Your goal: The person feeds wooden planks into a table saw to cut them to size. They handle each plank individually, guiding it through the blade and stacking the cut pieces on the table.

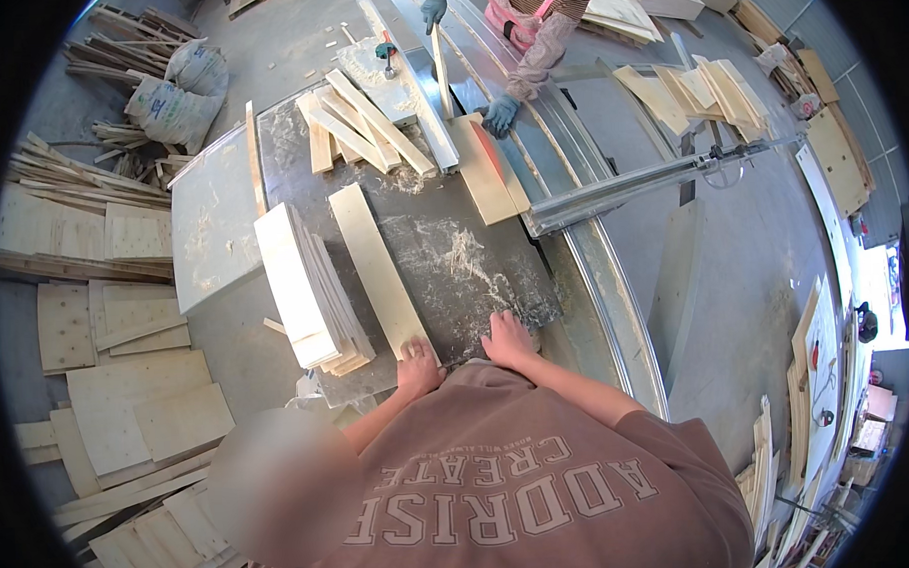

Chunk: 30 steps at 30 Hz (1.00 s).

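My left hand (418, 365) grips the near end of a long pale wooden plank (375, 257) that lies lengthwise on the dark, sawdust-strewn saw table (464, 269). My right hand (508, 340) rests flat on the table just right of the plank, fingers spread and holding nothing. A stack of thin pale boards (305, 289) lies immediately left of the plank. At the far end of the table a co-worker's blue-gloved hand (502, 113) presses on a wider board (488, 171). The co-worker's other gloved hand (433, 7) is held higher up.
Several loose planks (364, 127) lie crossed at the table's far side. A metal sliding rail (626, 186) crosses on the right. Plywood offcuts (128, 396) cover the floor on the left, with two sacks (178, 98) beyond. More boards (703, 90) are piled at the far right.
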Tool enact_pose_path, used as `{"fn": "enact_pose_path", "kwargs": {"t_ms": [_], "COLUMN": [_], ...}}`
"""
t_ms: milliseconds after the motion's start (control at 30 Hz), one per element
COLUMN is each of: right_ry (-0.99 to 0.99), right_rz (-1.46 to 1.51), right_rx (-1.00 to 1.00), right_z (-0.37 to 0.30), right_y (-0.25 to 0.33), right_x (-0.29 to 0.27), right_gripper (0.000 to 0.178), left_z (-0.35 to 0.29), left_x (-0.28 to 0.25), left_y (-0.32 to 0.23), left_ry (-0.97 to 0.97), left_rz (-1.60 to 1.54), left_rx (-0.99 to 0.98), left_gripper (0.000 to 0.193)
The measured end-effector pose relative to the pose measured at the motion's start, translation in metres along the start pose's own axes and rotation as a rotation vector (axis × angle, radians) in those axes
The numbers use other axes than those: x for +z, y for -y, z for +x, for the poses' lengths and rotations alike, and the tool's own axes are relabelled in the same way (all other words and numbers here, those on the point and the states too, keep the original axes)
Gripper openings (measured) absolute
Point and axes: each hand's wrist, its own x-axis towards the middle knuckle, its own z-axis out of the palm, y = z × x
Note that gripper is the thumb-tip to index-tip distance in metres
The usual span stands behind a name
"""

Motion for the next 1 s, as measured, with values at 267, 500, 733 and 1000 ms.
{"fn": "enact_pose_path", "kwargs": {"t_ms": [267,500,733,1000], "right_ry": [-0.136,-0.224,-0.313,-0.307], "right_rz": [-0.034,-0.052,-0.134,-0.23], "right_rx": [-0.018,0.003,0.086,0.278], "right_z": [0.035,0.085,0.147,0.184], "right_y": [0.003,0.01,-0.001,-0.025], "right_x": [-0.009,-0.041,-0.071,-0.072], "right_gripper": [0.052,0.054,0.07,0.095], "left_z": [0.002,0.003,-0.004,-0.021], "left_x": [-0.005,0.007,0.013,0.033], "left_y": [0.008,0.011,0.006,0.007], "left_ry": [-0.01,-0.055,-0.196,-0.291], "left_rz": [-0.033,-0.081,-0.155,-0.196], "left_rx": [0.018,0.002,0.025,-0.02], "left_gripper": [0.098,0.096,0.092,0.091]}}
